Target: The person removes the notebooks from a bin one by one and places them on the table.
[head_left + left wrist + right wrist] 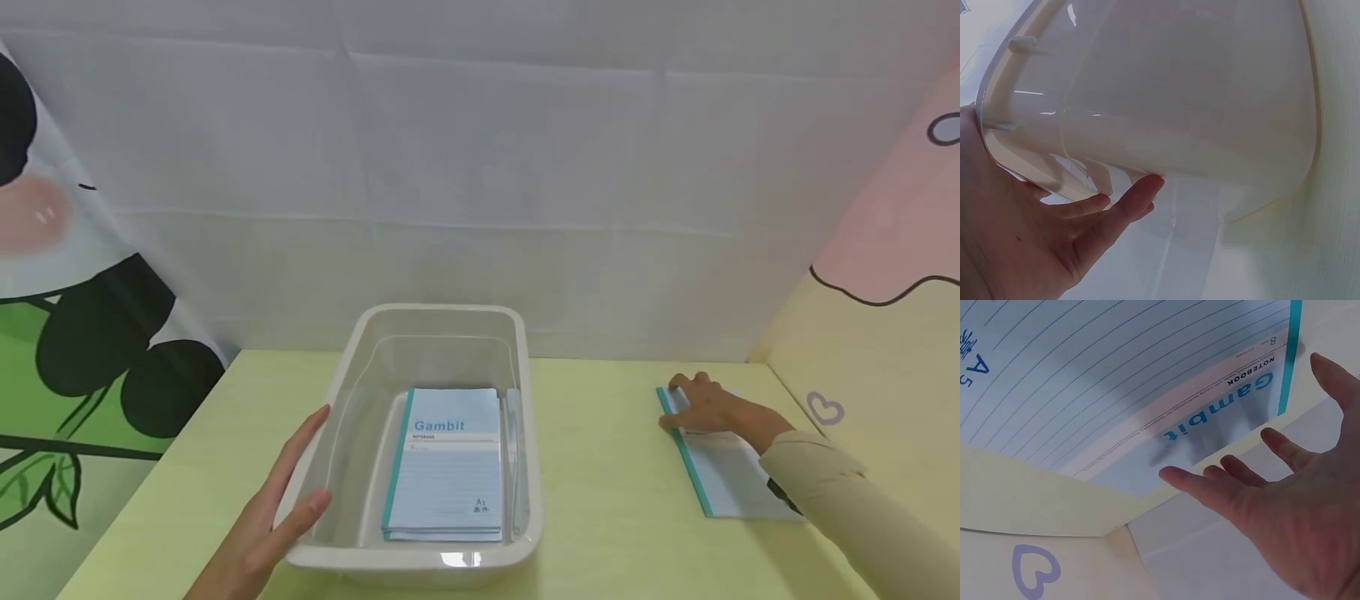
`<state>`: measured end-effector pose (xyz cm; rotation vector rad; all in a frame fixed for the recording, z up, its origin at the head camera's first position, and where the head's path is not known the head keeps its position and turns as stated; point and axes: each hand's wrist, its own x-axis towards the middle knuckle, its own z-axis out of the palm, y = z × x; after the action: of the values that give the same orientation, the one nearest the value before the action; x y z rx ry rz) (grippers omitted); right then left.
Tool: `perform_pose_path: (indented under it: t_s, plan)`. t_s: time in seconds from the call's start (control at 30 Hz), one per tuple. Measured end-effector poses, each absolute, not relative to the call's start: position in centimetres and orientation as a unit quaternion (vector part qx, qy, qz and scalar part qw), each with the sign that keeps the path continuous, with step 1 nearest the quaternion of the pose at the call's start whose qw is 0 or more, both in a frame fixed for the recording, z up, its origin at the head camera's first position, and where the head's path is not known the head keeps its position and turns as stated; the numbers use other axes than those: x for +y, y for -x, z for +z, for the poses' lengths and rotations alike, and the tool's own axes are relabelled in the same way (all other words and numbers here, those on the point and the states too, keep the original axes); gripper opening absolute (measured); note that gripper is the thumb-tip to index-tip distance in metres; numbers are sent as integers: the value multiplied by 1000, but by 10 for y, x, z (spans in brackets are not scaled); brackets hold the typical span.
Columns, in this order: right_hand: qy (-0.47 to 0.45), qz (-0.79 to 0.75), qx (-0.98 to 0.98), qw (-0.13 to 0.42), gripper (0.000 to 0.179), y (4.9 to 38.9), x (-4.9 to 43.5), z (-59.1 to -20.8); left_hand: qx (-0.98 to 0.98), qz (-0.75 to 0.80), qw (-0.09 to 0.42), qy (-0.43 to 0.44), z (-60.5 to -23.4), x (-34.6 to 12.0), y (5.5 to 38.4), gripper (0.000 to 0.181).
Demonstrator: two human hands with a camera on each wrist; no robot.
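Observation:
My left hand (258, 525) rests on the left rim of a pale grey plastic bin (408, 310), its fingers fairly straight. In the left wrist view the hand (1054, 231) lies by the rim, below the bin's outer wall (1179, 94). Inside the bin lies a small stack of light blue Gambit notebooks (450, 467) with teal spines. My right hand (708, 408), fingers spread, is over the top of another Gambit notebook (735, 475) lying on the table. The right wrist view shows the fingers near this notebook's (1147, 381) top edge, not wrapped around it.
The yellow-green table (600, 483) meets a white cloth backdrop (510, 167) behind the bin. Cartoon-printed panels stand at the left (90, 333) and right (885, 358). Along the bin's right inner wall runs a narrow pale strip (514, 458); I cannot tell whether it is a reflection.

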<state>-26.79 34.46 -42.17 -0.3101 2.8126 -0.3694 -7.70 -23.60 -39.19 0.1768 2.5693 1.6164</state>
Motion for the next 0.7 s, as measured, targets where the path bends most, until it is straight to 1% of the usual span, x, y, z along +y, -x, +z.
perform_pose_path:
  t_s: [0.13, 0.27, 0.37, 0.6, 0.7]
  plan:
    - [117, -132, 979, 98, 73, 265, 341, -416, 848, 524, 41, -67, -391, -235, 75, 70]
    - [126, -144, 980, 59, 68, 267, 330, -399, 849, 522, 35, -75, -389, -233, 74, 71]
    - [129, -148, 980, 40, 68, 271, 316, -380, 844, 530, 42, -69, -389, -234, 73, 70]
    - [127, -167, 978, -3, 65, 278, 276, -335, 851, 518, 16, -85, -388, -233, 73, 72]
    - [127, -176, 976, -8, 63, 277, 260, -324, 848, 523, 21, -84, -389, -232, 72, 72]
